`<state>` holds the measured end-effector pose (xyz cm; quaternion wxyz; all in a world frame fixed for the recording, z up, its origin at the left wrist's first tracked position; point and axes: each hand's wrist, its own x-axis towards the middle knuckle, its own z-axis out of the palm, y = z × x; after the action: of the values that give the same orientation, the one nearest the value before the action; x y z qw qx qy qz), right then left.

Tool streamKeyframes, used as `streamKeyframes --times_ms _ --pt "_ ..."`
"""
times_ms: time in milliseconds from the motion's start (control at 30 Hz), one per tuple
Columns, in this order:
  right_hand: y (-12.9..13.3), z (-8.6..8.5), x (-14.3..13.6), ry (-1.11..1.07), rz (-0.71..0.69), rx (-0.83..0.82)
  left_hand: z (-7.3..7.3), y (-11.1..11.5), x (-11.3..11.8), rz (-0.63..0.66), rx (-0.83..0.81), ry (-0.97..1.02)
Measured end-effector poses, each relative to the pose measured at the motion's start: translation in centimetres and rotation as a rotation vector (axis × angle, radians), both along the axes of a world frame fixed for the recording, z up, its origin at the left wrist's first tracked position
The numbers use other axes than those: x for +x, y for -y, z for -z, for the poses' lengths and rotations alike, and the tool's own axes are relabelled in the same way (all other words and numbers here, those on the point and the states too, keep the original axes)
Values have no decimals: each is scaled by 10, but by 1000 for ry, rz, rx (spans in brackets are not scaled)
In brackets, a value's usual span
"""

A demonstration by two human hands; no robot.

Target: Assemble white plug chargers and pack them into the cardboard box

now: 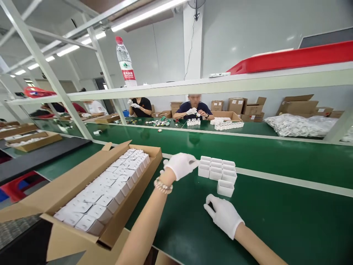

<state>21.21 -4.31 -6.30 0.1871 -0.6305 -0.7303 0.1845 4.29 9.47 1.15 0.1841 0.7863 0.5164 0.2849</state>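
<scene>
My left hand (182,166), in a white glove, has its fingers drawn together. Its fingertips reach the left edge of a block of open-topped white plastic boxes (216,173); whether they grip a wall or anything small cannot be made out. One more white box (225,188) stands just in front of that block, its open side up. Lower down, my gloved right hand (224,216) hovers over or rests on the green table, thumb and forefinger apart, with nothing between them. Small white pieces (165,162) show partly behind my left hand.
A long cardboard carton (158,156) at left holds rows of white boxes. Across the green table (264,217) runs a pale strip (292,180). Overhead, a shelf (171,88) carries a water bottle (126,62) and a red tray (298,57). Two gloved co-workers (193,106) sit opposite.
</scene>
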Motion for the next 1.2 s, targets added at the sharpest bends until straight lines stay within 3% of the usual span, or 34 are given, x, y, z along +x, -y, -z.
streamKeyframes --times_ms 267,400,600,867,1033,1200 --pt "1 0 1 37 -42 28 42 5 18 146 -101 -225" --pt "2 -2 2 38 -54 5 52 6 20 194 -95 -266" --pt "5 -4 2 1 -78 -47 53 6 15 165 -73 -289" --pt "5 5 4 -71 -56 -155 50 -1 -21 -70 -89 -159" --pt "4 13 7 -96 -60 -158 40 -3 -51 -182 -72 -79" --pt "6 14 10 -61 -60 -80 30 -23 -56 -251 -83 -1"
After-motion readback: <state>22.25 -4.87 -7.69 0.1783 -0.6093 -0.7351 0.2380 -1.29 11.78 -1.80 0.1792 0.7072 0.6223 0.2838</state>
